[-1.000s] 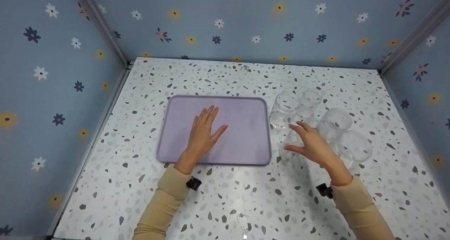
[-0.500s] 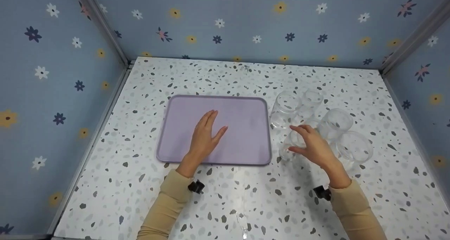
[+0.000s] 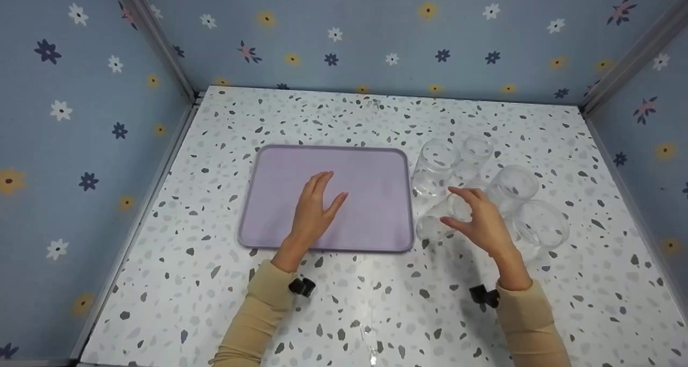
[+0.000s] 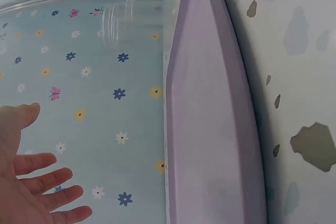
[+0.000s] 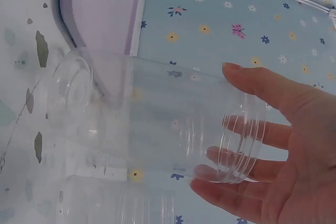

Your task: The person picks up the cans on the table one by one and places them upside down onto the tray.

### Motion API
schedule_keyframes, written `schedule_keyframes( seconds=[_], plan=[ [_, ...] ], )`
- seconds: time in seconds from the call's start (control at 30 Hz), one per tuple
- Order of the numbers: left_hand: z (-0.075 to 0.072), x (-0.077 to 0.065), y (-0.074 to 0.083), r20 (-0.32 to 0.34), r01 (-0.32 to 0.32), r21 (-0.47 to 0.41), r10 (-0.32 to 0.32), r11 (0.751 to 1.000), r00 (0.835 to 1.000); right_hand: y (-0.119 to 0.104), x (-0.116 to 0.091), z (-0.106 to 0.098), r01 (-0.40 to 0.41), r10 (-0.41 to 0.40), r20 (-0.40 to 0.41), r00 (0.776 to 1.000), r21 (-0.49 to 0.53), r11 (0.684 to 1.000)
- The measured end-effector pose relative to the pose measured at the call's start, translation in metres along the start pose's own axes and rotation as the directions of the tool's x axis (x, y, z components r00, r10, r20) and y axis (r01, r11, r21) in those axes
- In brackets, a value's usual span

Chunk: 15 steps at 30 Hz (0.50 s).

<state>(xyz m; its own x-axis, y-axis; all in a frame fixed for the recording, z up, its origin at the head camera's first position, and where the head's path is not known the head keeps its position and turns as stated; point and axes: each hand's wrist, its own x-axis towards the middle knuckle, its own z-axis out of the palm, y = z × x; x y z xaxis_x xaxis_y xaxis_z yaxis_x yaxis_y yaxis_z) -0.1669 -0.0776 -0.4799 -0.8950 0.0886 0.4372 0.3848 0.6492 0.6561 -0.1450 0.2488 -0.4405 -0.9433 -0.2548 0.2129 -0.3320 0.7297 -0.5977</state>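
Note:
My right hand (image 3: 484, 224) grips a clear plastic jar (image 3: 434, 219) near its threaded mouth, thumb on one side and fingers round the other. In the right wrist view the jar's base (image 5: 68, 90) points toward the table and lies close to the corner of a purple tray (image 5: 102, 9). In the head view the jar leans beside the tray's right edge. My left hand (image 3: 312, 211) hovers over the tray with its fingers extended and thumb apart, holding nothing. The left wrist view shows those spread fingers (image 4: 52, 184) beyond the tray's side.
Several more clear jars stand right of the tray: a tall jar (image 3: 432, 168), a narrower jar (image 3: 477, 151), another jar (image 3: 513, 187) and a wide jar (image 3: 542, 224). Patterned blue walls (image 3: 365, 39) bound the speckled table (image 3: 333, 313) at the back and sides.
My right hand has closed on the jar and shifted it slightly left, toward the tray. My left hand has drawn back a little over the tray.

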Motion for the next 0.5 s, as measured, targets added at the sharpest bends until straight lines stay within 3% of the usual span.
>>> schedule_keyframes(
  seconds=[0.27,0.5],
  plan=[
    [0.0,0.002,0.003,0.007,0.03,-0.046,-0.029,0.998,1.0,-0.01,0.003,0.008,0.003,0.008,-0.132,0.991,0.085,0.996],
    [0.005,0.002,0.001,0.026,0.052,-0.097,-0.05,0.994,0.998,-0.008,0.007,0.023,-0.017,0.062,-0.203,0.977,0.217,0.976]
  ],
)
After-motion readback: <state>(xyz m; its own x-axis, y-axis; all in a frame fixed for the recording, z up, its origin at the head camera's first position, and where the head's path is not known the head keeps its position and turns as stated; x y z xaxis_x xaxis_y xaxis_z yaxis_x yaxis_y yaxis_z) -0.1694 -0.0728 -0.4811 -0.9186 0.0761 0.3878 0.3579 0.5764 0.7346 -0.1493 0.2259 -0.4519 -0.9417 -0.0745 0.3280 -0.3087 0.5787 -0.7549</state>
